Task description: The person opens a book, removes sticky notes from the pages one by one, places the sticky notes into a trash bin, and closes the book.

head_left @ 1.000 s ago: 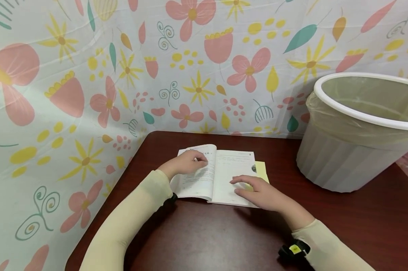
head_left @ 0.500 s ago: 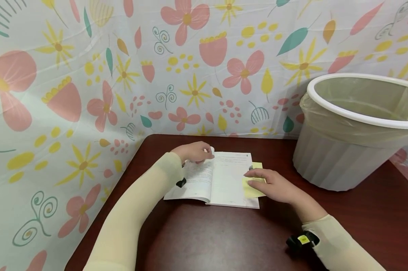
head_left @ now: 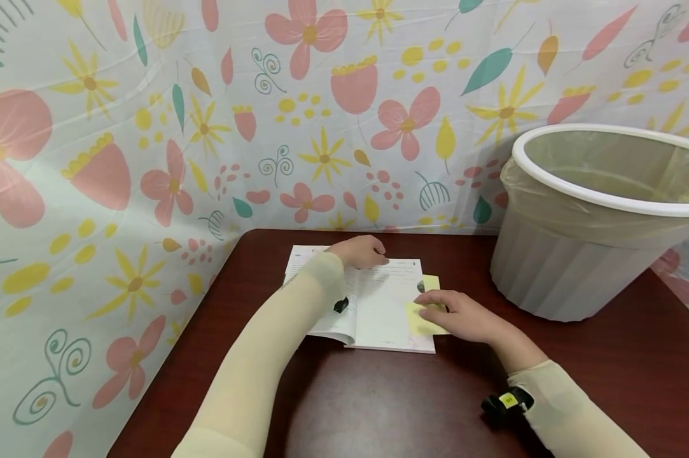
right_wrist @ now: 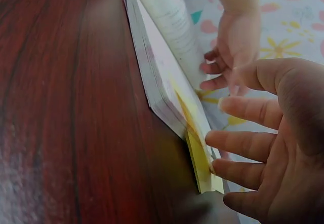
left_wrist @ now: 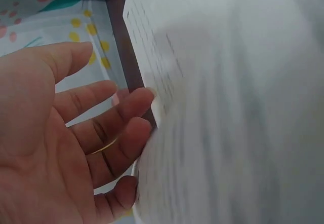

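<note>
An open book (head_left: pixel 378 312) lies on the dark wood table, printed text on its pages. Over the top of it, near the middle fold, is the left hand (head_left: pixel 362 252); in the left wrist view its loosely bent fingers (left_wrist: pixel 119 115) touch the edge of blurred pages (left_wrist: pixel 228 117). A yellow paper (head_left: pixel 417 320) lies on the right page's outer side, and another yellow piece (head_left: pixel 431 282) sticks out past the edge above. The right hand (head_left: pixel 461 315) rests at that side, fingers spread, fingertips by the yellow paper (right_wrist: pixel 200 158) in the right wrist view.
A grey bin (head_left: pixel 562 261) with a white rim and a plastic liner stands at the right rear of the table (head_left: pixel 390 407). Flower-patterned cloth (head_left: pixel 207 165) hangs behind and to the left. A black device (head_left: pixel 507 404) is on the right wrist.
The left hand has moved rightwards from the left page, over the top of the book towards the right page. The right hand has shifted slightly outwards, showing more of the yellow paper.
</note>
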`<state>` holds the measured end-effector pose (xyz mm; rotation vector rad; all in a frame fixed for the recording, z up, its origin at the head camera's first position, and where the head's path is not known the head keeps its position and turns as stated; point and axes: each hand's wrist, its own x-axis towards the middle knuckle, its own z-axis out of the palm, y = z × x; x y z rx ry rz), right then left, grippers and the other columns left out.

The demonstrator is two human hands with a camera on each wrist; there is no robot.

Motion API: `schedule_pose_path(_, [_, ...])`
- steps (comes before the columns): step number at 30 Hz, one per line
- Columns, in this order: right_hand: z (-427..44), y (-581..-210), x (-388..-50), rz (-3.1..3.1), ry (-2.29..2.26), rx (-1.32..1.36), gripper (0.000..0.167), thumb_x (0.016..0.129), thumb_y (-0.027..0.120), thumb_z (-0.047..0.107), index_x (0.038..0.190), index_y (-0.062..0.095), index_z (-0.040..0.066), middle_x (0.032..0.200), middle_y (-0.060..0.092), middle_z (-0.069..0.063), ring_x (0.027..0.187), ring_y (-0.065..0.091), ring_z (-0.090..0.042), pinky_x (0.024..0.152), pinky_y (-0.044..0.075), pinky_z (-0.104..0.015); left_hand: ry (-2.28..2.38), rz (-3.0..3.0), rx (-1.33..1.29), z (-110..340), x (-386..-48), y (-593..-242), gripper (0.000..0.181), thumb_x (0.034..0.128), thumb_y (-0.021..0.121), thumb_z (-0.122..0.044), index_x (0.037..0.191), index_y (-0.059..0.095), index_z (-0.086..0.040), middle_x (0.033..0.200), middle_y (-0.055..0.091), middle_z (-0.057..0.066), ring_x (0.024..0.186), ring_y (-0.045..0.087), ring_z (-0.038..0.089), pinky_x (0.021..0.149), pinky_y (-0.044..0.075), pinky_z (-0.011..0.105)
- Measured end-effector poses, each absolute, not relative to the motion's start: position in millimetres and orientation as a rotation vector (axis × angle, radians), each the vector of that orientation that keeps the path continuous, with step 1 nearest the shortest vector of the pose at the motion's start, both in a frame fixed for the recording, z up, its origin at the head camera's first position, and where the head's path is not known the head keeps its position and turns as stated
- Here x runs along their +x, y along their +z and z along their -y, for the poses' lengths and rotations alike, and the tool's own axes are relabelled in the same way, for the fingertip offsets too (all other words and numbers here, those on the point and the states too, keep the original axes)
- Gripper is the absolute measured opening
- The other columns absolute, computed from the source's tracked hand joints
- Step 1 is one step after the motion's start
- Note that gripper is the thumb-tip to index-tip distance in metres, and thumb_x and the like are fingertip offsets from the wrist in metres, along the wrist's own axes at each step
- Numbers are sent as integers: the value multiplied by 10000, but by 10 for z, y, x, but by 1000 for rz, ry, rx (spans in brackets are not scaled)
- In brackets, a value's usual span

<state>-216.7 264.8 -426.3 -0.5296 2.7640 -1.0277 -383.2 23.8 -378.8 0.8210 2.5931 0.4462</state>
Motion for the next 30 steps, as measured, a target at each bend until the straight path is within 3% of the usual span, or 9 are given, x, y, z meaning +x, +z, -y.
schedule_pose_path(4, [-2654, -4287, -2171, -2810, -1013, -502, 402, 1030, 609, 391, 1325, 682, 128, 1397, 648, -138, 1318, 563, -364, 1060, 455, -609, 447, -2583, 822, -358, -3800, -3840, 492, 1023, 591, -410, 1434, 600, -139, 1451, 600, 15, 1249, 587, 183, 1070, 481, 373])
schedule_pose_path(8, [-2656, -4315, -2181, -2847, -1005, -494, 378, 1031, 606, 354, 1312, 691, 116, 1376, 663, -149, 1313, 577, -376, 1060, 463, -605, 431, -2574, 832, -462, -3780, -3912, 328, 999, 630, -421, 1206, 701, -176, 1231, 683, -30, 1099, 618, 148, 961, 508, 337])
schedule_pose_path(13, [-2669, -4342, -2200, -2873, -985, -462, 349, 1030, 598, 316, 1288, 708, 109, 1343, 685, -147, 1284, 603, -364, 1055, 478, -593, 419, -2562, 865, -565, -3739, -3971, 232, 945, 703, -426, 947, 690, -195, 966, 677, -46, 879, 600, 128, 782, 491, 283])
schedule_pose_path(24, [-2695, -4366, -2236, -2934, -962, -406, 346, 1035, 582, 281, 1252, 735, 59, 1271, 709, -166, 1218, 631, -368, 1015, 504, -565, 438, -2554, 858, -703, -3667, -4085, 326, 848, 811, -434, 997, 636, -203, 1051, 621, -42, 891, 586, 137, 726, 483, 264])
schedule_pose_path(30, [-2710, -4367, -2217, -2962, -959, -425, 329, 1016, 608, 248, 1234, 743, 41, 1174, 696, -134, 1033, 623, -247, 873, 506, -403, 447, -2549, 853, -735, -3618, -4112, 360, 843, 817, -439, 1027, 608, -212, 1084, 610, -38, 903, 581, 144, 730, 480, 273])
